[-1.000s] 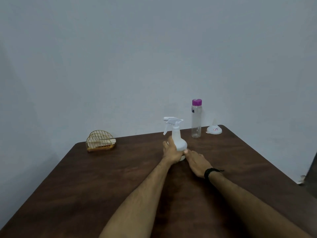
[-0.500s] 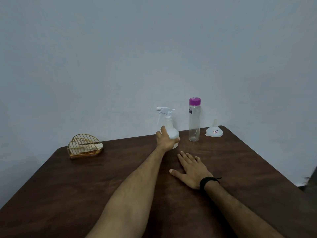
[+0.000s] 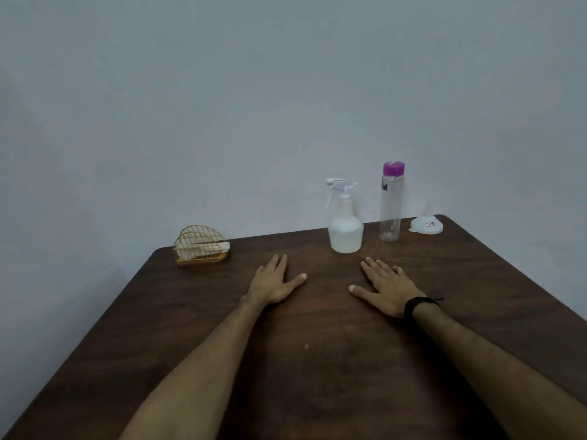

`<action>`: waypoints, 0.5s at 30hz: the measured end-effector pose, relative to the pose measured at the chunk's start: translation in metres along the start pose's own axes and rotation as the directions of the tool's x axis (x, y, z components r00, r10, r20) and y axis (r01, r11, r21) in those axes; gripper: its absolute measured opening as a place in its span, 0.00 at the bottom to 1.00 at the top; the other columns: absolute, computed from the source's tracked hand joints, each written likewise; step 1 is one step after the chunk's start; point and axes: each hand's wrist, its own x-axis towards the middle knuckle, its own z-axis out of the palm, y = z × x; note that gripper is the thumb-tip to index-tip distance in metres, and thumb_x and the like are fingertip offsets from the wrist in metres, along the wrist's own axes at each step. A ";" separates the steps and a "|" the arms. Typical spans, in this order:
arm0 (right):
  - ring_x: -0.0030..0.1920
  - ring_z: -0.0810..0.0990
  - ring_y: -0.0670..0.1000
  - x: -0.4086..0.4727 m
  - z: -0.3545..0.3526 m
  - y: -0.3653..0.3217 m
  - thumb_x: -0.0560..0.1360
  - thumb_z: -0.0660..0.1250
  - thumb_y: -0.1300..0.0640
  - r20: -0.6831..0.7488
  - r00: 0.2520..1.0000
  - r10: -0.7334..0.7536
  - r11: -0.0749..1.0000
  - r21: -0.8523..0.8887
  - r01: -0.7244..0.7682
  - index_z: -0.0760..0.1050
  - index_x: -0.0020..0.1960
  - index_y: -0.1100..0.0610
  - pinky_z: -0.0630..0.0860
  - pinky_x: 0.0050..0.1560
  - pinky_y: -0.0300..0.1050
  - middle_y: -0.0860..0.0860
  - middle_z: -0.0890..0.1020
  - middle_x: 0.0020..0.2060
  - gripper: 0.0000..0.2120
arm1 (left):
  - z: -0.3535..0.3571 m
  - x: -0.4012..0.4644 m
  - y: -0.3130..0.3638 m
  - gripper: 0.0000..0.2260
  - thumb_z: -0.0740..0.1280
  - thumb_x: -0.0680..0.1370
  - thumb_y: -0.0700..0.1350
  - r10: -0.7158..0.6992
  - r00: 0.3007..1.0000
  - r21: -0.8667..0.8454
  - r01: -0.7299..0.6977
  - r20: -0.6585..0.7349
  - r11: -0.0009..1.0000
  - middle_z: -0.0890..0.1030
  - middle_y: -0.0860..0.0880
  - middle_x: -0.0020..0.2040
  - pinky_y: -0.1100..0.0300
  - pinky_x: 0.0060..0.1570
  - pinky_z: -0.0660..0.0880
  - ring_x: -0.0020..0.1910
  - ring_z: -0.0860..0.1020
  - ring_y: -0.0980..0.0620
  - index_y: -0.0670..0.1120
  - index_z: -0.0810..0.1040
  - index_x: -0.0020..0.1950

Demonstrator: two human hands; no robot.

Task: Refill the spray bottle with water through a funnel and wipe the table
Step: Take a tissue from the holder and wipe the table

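My left hand [image 3: 275,282] and right hand [image 3: 386,289] lie flat and empty on the table [image 3: 317,360], near the upright sprayer [image 3: 345,230].

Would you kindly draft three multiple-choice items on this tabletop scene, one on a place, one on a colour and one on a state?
1. Where does the funnel stand?
A. at the far right corner of the table
B. beside the wire holder
C. between the two hands

2. What colour is the cap of the clear water bottle?
A. green
B. purple
C. black

3. What are the hands doing?
A. both grip the spray bottle
B. one holds the funnel
C. both lie flat and empty on the table

Answers:
1 A: it sits upturned right of the water bottle.
2 B: the cap is purple.
3 C: the left hand and right hand rest palm down, apart from the spray bottle.
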 end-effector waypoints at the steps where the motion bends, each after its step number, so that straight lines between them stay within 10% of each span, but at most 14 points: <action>1: 0.80 0.43 0.49 -0.001 -0.001 -0.001 0.71 0.42 0.23 0.007 1.000 0.000 1.000 -0.002 0.000 0.43 0.81 0.49 0.41 0.78 0.55 0.47 0.44 0.80 0.47 | -0.001 -0.010 -0.015 0.39 0.50 0.78 0.72 0.018 1.000 0.052 -0.018 0.002 0.998 0.46 0.46 0.83 0.48 0.79 0.46 0.81 0.49 0.47 0.51 0.48 0.82; 15: 0.80 0.48 0.50 0.031 -0.016 -0.137 0.79 0.53 0.33 0.144 0.957 -0.252 0.968 0.030 0.250 0.44 0.81 0.48 0.51 0.78 0.56 0.47 0.48 0.81 0.38 | -0.031 -0.086 -0.150 0.43 0.42 0.71 0.79 -0.295 0.950 0.054 0.301 -0.100 0.952 0.45 0.47 0.83 0.38 0.76 0.40 0.81 0.43 0.47 0.58 0.47 0.82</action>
